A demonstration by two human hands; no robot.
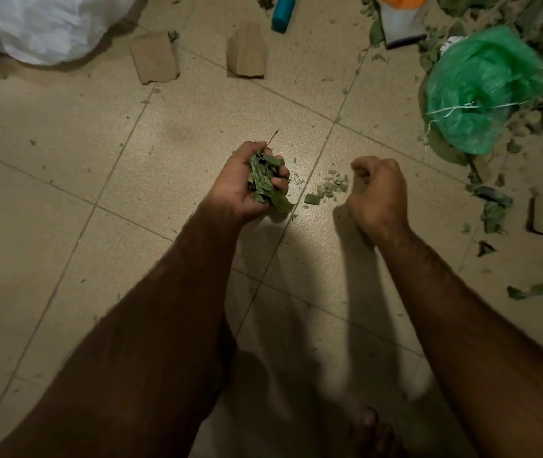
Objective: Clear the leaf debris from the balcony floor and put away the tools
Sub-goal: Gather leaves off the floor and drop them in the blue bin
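Tiled floor (pixel 65 180): left hand (pixel 234 190) grips leaf scraps (pixel 263 180); right hand (pixel 379 193) fisted.

Top edge cuts teal handle (pixel 284 13), glove (pixel 402 23); right hand (pixel 379 193) curled, grasp hidden.

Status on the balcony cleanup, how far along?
Done: tiles at left look mostly bare. In hand: left hand grips leaves; right hand curled by a scrap pile. Left: litter round the green bag, teal tool and glove lying out.

Green leaves (pixel 265 180), beige speckled floor tiles (pixel 197 133)
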